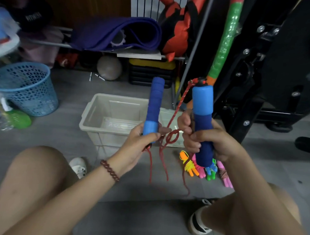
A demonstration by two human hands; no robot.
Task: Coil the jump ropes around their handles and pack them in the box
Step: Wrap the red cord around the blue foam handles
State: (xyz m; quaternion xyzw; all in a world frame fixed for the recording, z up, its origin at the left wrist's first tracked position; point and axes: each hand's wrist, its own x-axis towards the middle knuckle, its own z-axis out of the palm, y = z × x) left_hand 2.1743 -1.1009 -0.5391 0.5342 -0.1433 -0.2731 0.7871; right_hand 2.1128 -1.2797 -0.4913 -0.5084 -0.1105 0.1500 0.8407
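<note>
Head camera view, looking down between two bare knees at a grey tiled floor.

Two blue foam handles are held upright, side by side and apart. The left handle (154,106) is gripped at its pale blue lower end by the left hand (140,145), with fingers and thumb curled round it. A braided bracelet (110,170) is worn on that wrist. The right handle (203,119) is gripped round its dark blue middle by the right hand (209,141), fingers wrapped closed. A red rope (173,136) is seen leaving the top of the right handle, slanting down between the hands and forming a small loop there. Several strands are left hanging towards the floor.

A pale plastic box (87,112) is set open on the floor just behind the hands. More jump ropes (198,166) in neon colours are laid in a bundle on the floor below the right hand, beside the box.

Further back, a blue mesh basket (26,86) is placed at the left, a green bottle (20,119) beside it, and a rolled purple mat (115,34) is stored on a low shelf.
</note>
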